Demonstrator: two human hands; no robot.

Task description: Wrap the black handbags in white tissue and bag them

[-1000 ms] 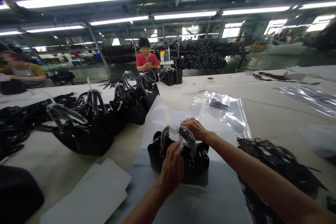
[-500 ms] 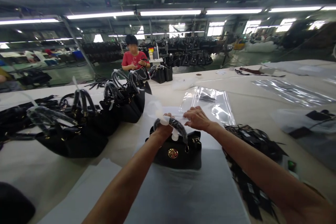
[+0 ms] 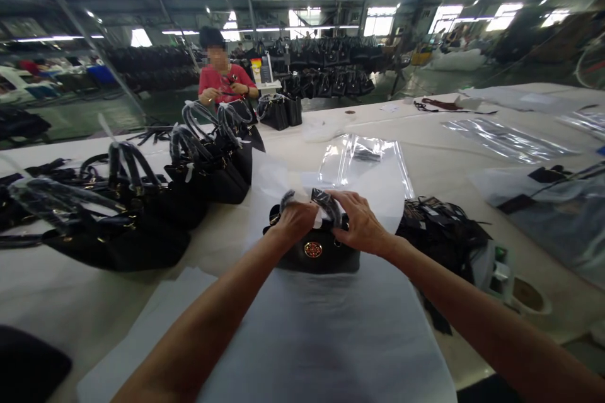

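A small black handbag (image 3: 326,259) with a round gold emblem stands on white paper sheets (image 3: 326,327). Its arched handles (image 3: 328,204) are wrapped in clear film. My left hand (image 3: 299,219) is closed at the left part of the handles, over a white piece of wrapping whose edges show around the fingers. My right hand (image 3: 360,221) lies against the right side of the handle, thumb in front and fingers behind, curled around the wrapped handle.
Several black handbags (image 3: 118,236) with wrapped handles stand on the left. Clear plastic bags (image 3: 363,157) lie behind the handbag. At right are black tags and straps (image 3: 437,233) and a tape roll (image 3: 529,296). A person in red (image 3: 224,82) is across the table.
My right hand has moved from above and behind the bag onto the right side of its handle. My left hand stays at the handles. The camera view has shifted.
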